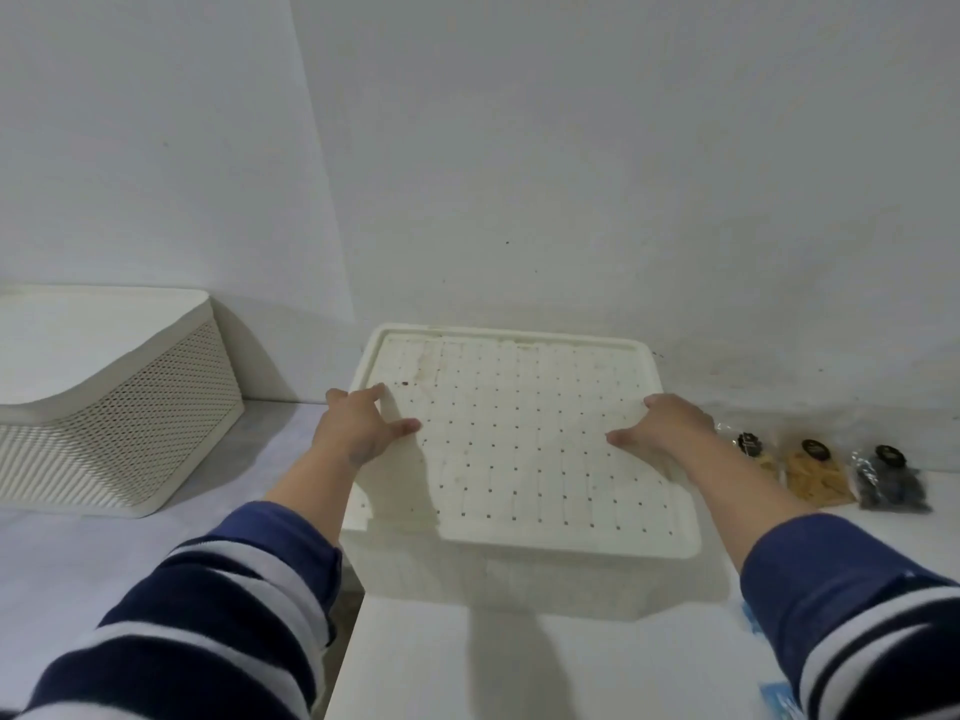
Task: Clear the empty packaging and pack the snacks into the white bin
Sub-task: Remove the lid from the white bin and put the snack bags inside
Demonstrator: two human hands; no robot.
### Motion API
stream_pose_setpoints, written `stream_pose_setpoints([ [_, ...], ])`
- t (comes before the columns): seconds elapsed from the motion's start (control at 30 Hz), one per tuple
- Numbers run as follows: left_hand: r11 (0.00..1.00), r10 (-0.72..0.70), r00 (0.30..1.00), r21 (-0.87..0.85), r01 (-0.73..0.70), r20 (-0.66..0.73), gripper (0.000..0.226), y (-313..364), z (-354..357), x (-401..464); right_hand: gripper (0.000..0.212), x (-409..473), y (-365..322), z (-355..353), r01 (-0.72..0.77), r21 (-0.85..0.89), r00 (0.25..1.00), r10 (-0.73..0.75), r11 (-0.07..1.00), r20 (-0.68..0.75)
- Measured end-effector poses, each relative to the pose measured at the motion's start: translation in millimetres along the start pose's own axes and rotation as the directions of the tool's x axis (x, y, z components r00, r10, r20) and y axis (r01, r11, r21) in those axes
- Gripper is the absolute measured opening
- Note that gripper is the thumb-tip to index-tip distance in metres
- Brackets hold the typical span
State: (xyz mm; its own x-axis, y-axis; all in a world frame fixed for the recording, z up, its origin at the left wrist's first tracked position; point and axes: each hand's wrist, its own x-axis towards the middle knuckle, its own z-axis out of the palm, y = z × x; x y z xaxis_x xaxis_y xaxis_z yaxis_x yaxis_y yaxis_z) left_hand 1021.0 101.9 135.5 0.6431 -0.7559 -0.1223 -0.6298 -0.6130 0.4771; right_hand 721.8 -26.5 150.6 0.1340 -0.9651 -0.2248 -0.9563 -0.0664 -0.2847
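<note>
A white bin [498, 579] stands in front of me on a white table, covered by its perforated white lid [519, 439]. My left hand [358, 428] grips the lid's left edge, thumb on top. My right hand [665, 428] grips the right edge the same way. Three small snack bags lie on the table to the right: a pale one [756, 452] partly behind my right forearm, a tan one [815, 472], and a dark one [888, 483]. What the bin holds is hidden by the lid.
A second white perforated bin [119, 407] with a lid sits at the left against the wall. A narrow gap [343, 615] separates the left surface from the table. Blue scraps [779, 693] show near my right sleeve. The wall stands close behind.
</note>
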Motion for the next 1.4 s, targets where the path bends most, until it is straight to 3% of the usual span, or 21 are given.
stream_pose_setpoints([
  [0.27, 0.987, 0.096, 0.988, -0.116, -0.11, -0.118, 0.08, -32, -31, -84, 0.095, -88, 22, -13, 0.013, 0.225, 0.998, 0.002, 0.974, -0.066],
  [0.6, 0.98, 0.067, 0.998, -0.191, -0.062, 0.021, 0.072, -156, 17, -233, 0.104, -245, 61, 88, -0.087, 0.131, 0.993, 0.075, 0.988, 0.091],
  [1.03, 0.993, -0.12, 0.942, 0.059, 0.107, 0.314, 0.087, -239, 116, -276, 0.083, -291, 97, 214, -0.191, -0.017, 0.944, 0.188, 0.981, 0.273],
  [1.27, 0.992, -0.116, 0.934, 0.081, 0.094, 0.337, 0.081, -242, 129, -278, 0.076, -293, 107, 232, -0.18, -0.005, 0.947, 0.174, 0.984, 0.271],
  [1.4, 0.969, -0.073, 0.939, 0.248, -0.013, 0.336, 0.068, -225, 122, -275, 0.073, -293, 104, 222, -0.146, -0.059, 0.937, 0.158, 0.987, 0.312],
])
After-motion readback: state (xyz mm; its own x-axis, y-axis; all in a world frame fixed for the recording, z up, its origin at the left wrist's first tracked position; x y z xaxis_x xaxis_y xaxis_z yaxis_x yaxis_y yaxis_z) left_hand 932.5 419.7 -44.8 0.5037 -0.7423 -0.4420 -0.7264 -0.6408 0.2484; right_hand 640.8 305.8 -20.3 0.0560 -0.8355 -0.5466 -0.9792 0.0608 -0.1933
